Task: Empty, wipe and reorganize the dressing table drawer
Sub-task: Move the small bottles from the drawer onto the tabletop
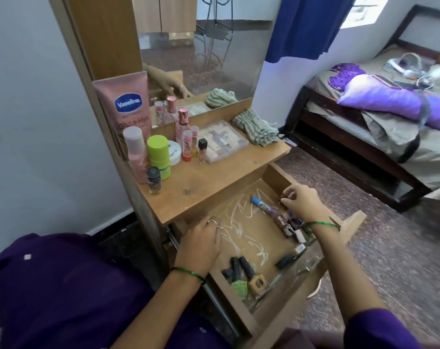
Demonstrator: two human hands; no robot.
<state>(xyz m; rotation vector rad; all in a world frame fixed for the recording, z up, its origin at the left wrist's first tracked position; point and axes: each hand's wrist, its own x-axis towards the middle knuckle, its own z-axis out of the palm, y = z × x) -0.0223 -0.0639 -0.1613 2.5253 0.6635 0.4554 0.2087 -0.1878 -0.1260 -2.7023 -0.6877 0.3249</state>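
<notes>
The wooden drawer (241, 316) of the dressing table stands pulled out, its floor streaked with white marks. Small nail polish bottles (287, 226) lie along its right side, and dark tubes with a gold-capped bottle (258, 282) lie at its near corner. A blue-capped tube (260, 202) lies near the far right. My right hand (303, 201) is over the far right corner, fingers pinched on a small dark item. My left hand (201, 244) rests inside the drawer's left side, fingers curled; I cannot tell if it holds anything.
The tabletop (214, 177) holds a pink Vaseline tube (127, 107), a green-capped jar (158, 157), several small bottles, a clear makeup box (222, 141) and a striped cloth (256, 128). A mirror stands behind. A bed (380, 117) is to the right across speckled floor.
</notes>
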